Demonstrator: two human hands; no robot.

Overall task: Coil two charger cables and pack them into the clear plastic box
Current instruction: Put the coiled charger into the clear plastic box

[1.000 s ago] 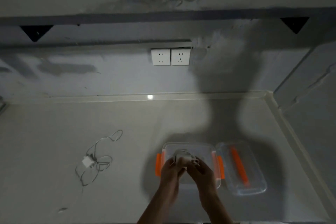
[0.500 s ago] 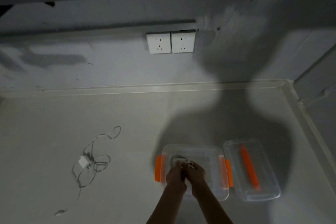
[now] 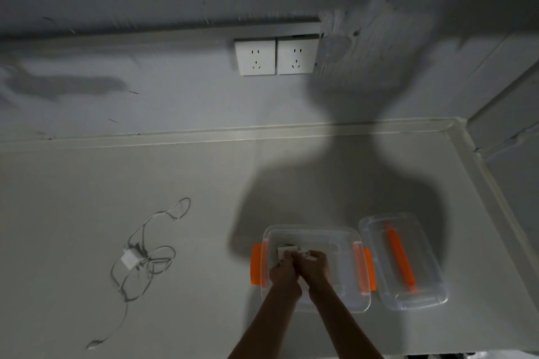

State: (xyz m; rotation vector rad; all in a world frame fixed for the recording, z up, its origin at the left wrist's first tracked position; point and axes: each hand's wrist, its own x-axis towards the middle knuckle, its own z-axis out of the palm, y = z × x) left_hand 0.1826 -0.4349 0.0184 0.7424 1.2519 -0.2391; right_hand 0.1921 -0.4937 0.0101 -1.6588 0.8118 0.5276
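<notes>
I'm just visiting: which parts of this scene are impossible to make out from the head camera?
- Coiled charger in the clear box: mostly covered by the left hand and right hand; whether its cable is fully wound is unclear.
- Both hands' fingertips: overlapping and dim, so the exact grip is unclear.
- Loose charger cable on the counter: its far plug is blurred and too small to identify.
- Lid: only an orange strip shows; which side faces up is uncertain.

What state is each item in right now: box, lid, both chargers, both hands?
Clear plastic box with orange latches: open, upright.
Clear lid with orange handle: off, lying right of box.
White charger with coiled cable: held inside box.
White charger with loose cable: uncoiled, on counter.
Left hand: gripping coiled charger.
Right hand: gripping coiled charger.
</notes>
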